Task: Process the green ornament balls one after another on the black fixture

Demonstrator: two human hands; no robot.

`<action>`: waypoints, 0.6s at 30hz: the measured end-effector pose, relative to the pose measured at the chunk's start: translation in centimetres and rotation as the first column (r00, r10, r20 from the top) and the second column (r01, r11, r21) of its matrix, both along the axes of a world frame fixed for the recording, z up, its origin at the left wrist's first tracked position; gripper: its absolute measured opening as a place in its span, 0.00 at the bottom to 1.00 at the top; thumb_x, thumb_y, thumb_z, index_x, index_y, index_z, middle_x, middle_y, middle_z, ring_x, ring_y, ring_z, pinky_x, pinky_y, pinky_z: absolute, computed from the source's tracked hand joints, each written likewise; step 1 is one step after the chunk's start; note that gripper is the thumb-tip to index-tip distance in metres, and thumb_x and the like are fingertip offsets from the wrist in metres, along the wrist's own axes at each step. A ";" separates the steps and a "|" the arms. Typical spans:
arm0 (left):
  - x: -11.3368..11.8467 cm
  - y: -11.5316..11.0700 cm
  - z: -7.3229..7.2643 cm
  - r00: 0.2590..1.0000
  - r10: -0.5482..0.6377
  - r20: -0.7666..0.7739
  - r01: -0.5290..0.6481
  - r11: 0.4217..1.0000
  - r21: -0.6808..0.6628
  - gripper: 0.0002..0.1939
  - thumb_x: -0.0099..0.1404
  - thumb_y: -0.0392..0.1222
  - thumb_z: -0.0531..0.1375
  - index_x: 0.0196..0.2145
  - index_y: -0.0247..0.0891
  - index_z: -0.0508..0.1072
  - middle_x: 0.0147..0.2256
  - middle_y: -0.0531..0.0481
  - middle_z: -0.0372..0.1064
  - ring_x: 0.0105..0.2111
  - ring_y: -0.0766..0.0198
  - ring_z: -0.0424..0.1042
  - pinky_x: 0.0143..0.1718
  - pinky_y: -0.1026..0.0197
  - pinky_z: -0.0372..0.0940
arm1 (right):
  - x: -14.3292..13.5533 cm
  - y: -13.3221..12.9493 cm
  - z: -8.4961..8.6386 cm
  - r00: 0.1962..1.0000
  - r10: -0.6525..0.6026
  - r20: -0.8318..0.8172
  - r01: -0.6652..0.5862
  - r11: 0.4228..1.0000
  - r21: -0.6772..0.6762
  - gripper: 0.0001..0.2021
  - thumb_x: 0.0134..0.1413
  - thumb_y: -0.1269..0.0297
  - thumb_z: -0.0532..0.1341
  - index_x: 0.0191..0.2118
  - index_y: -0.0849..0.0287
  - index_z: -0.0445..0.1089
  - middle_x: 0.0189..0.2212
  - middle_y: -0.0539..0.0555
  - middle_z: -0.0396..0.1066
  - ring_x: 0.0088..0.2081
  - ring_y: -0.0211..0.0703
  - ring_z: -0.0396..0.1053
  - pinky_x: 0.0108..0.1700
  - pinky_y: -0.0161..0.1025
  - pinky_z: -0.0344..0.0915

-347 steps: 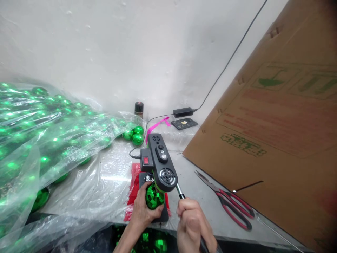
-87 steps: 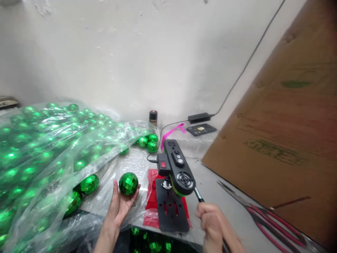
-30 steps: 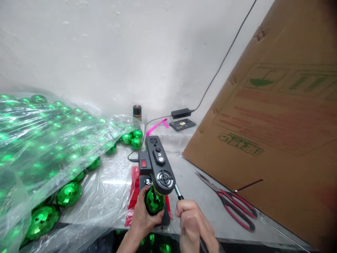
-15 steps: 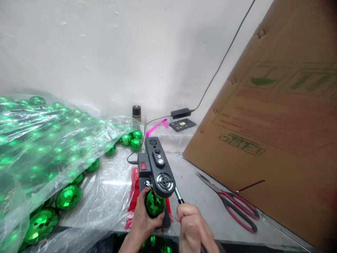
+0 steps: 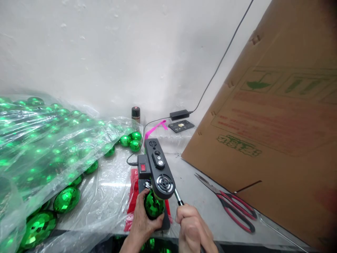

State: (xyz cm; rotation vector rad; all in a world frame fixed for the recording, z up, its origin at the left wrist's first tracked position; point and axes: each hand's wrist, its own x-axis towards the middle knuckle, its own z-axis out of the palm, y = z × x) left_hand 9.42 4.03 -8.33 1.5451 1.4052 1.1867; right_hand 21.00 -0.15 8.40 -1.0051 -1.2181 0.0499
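My left hand (image 5: 143, 219) is wrapped round a shiny green faceted ball (image 5: 154, 205), which sits under the rounded front end of a black device (image 5: 159, 168). My right hand (image 5: 193, 225) is closed round the black-ended metal lever (image 5: 179, 197) at the device's right side. A box with a red switch (image 5: 143, 167) is fixed to the device's left. Red plastic (image 5: 133, 191) lies beneath the base. The top of the ball is hidden by the device.
Clear plastic sheeting covers many green balls (image 5: 67, 199) at the left. Red-and-black scissors (image 5: 237, 211) lie at the right, before a large cardboard box (image 5: 263, 123). Behind the device are a small bottle (image 5: 136, 114), a power adapter (image 5: 180, 114), a dark flat case (image 5: 181, 126) and pink ribbon (image 5: 155, 129).
The whole view has shifted slightly. Both hands keep their holds on the ball and the lever, with no clear movement relative to the device.
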 end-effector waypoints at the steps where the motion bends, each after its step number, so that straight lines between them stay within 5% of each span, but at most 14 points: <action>1: 0.0 0.0 -0.1 1.000 -0.005 -0.003 0.005 1.000 -0.004 0.40 0.53 0.42 0.73 0.63 0.35 0.73 0.60 0.34 0.79 0.61 0.37 0.80 0.66 0.33 0.74 | 0.0 0.0 -0.1 1.000 -0.008 0.001 0.008 1.000 -0.005 0.23 0.82 0.62 0.53 0.28 0.55 0.63 0.25 0.48 0.67 0.25 0.37 0.66 0.31 0.38 0.64; 18: 0.7 0.1 1.1 0.998 0.033 0.045 -0.034 0.999 0.019 0.38 0.51 0.46 0.73 0.59 0.35 0.73 0.56 0.33 0.79 0.58 0.36 0.81 0.64 0.31 0.75 | 1.2 1.1 0.2 0.996 0.019 0.083 -0.029 0.993 0.117 0.24 0.82 0.65 0.53 0.26 0.55 0.61 0.22 0.45 0.65 0.21 0.32 0.63 0.27 0.35 0.60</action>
